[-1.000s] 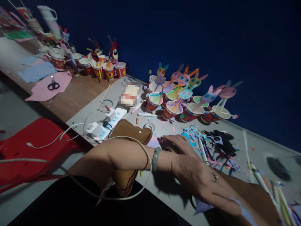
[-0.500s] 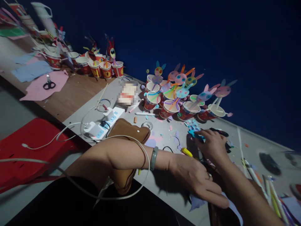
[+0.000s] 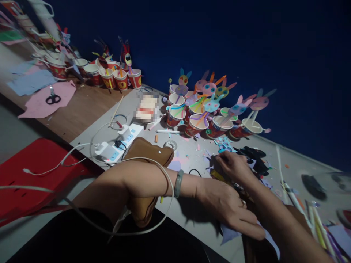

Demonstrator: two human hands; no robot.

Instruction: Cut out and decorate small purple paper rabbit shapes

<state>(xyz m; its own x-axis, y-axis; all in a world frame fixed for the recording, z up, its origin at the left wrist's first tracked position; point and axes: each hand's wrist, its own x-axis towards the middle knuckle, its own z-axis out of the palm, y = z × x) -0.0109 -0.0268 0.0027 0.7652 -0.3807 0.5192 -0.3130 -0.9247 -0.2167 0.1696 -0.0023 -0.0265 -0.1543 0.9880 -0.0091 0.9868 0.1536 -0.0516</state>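
My left hand [image 3: 230,204], with a ring and a bracelet on its wrist, reaches across the table at lower centre. Its fingers are closed over a sheet of light purple paper [image 3: 230,233], which shows on both sides of them; the thumb is hidden. Farther back, my right hand [image 3: 233,164] is low over the table with its fingers curled together. Whatever they may hold cannot be made out. Just beneath it lies a yellow-handled object [image 3: 219,177], partly in shadow. Blue paper scraps [image 3: 225,144] and a dark, black item [image 3: 255,157] are close to that hand.
Paper cups [image 3: 196,126] with rabbit-faced paper figures stand along the wall. A power strip [image 3: 126,140], a brown cushion-like item [image 3: 149,151] and a tape roll [image 3: 170,145] are left of my hands. A white cable [image 3: 172,190] loops over my left arm. Black-handled scissors [image 3: 53,99] lie farther left.
My right hand has moved left and toward me, away from the blue scraps to above the yellow-handled object, its fingers more curled. My left hand stays at the purple paper.
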